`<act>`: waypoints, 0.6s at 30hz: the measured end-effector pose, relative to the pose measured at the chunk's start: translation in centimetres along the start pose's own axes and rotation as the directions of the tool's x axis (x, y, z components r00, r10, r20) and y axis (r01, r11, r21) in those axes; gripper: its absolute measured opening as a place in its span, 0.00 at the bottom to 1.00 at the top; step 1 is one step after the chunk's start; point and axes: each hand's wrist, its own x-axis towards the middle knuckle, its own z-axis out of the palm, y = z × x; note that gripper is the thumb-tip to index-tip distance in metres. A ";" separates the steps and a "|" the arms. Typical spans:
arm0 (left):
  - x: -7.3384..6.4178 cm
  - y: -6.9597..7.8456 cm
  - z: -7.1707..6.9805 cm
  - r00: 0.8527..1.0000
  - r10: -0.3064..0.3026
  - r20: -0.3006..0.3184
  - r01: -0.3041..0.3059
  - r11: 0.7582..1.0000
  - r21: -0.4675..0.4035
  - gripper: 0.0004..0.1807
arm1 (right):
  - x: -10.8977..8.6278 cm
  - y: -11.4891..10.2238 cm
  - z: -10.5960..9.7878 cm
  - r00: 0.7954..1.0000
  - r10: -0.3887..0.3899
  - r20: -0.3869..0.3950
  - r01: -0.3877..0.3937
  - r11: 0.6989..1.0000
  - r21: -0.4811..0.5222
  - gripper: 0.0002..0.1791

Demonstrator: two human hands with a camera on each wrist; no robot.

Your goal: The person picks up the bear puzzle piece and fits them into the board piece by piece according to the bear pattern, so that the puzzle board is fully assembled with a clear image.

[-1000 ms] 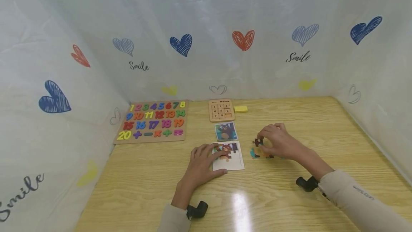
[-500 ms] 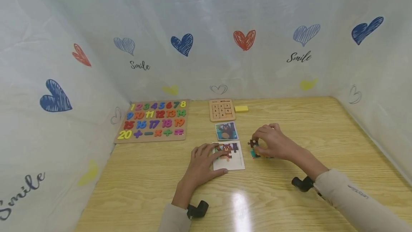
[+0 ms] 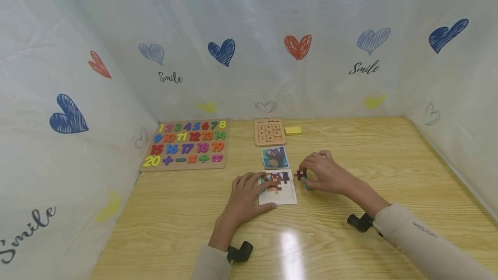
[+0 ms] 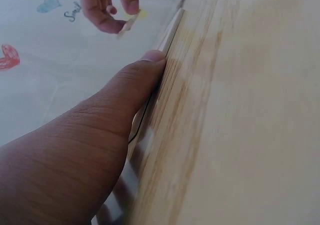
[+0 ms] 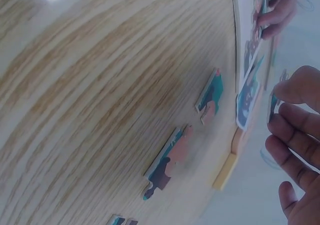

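Note:
My left hand (image 3: 244, 195) rests with spread fingers over the left side of a white puzzle board (image 3: 287, 197), which bears a partly assembled bear picture (image 3: 275, 178). In the left wrist view the thumb (image 4: 150, 62) presses along the board's edge. Just right of the board, my right hand (image 3: 326, 174) pinches a dark brown jigsaw piece (image 3: 300, 175) between thumb and fingertips, raised above the table. Edge-on, the same jigsaw piece (image 5: 272, 107) shows in the right wrist view. Loose jigsaw pieces (image 5: 169, 162) lie on the table below that hand, mostly hidden in the head view.
A bear picture card (image 3: 275, 157) lies behind the board. Farther back are a wooden number slide puzzle (image 3: 270, 144) and a yellow block (image 3: 293, 131). A colourful number board (image 3: 186, 167) lies at the left. White sheeting with printed hearts (image 3: 249, 77) surrounds the wooden table (image 3: 350, 249).
My right hand has moved left toward the puzzle board, carrying the brown jigsaw piece. The left hand keeps its place on the board. The head view has shifted slightly.

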 end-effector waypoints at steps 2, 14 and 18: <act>0.0 0.0 -0.1 1.000 0.000 0.002 0.000 1.000 -0.002 0.35 | 0.1 -0.1 0.1 1.000 0.003 0.005 -0.003 1.000 0.000 0.13; 0.0 0.2 -0.2 1.000 -0.007 0.014 0.007 1.000 -0.007 0.36 | 0.6 -0.7 0.9 1.000 -0.015 0.011 0.015 1.000 -0.001 0.13; 0.0 0.2 -0.2 1.000 -0.010 0.014 0.010 1.000 -0.004 0.36 | 0.8 -0.8 1.2 0.999 -0.041 0.005 0.041 0.999 -0.023 0.13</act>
